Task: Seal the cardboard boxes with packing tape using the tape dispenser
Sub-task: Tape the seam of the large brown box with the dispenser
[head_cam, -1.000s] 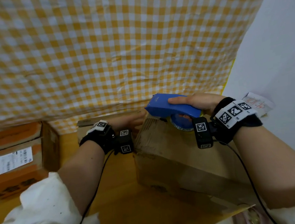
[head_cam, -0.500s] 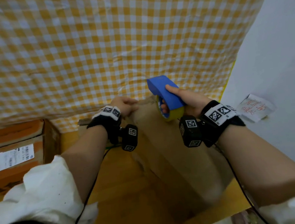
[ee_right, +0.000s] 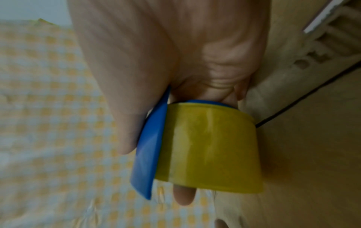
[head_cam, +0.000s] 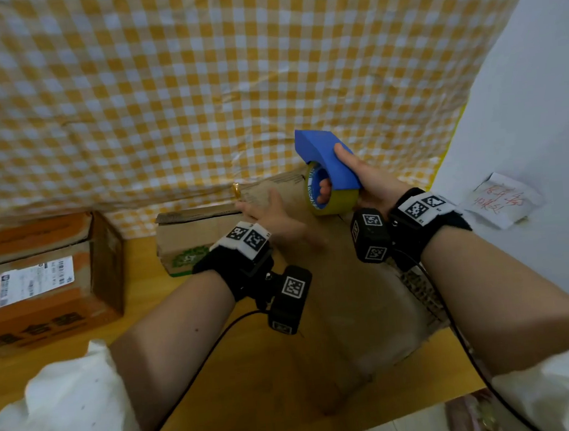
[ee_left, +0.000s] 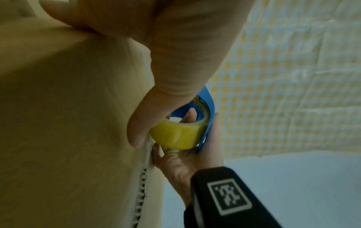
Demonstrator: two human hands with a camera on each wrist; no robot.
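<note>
Checked cloth behind; right hand [head_cam: 369,180] has lifted its gripped dispenser [head_cam: 326,163] off the box [head_cam: 370,311], strip likely finished; flat left hand [head_cam: 273,219] steadies.

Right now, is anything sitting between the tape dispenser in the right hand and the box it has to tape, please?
Nothing visible does. The right hand grips the tape dispenser over the box; the left hand lies flat on it, just left.

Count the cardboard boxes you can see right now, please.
3. The orange printed box sits at far left; the small box with green print stands by the checked cloth; the large plain box lies under both hands. Others may be hidden out of frame.
</note>
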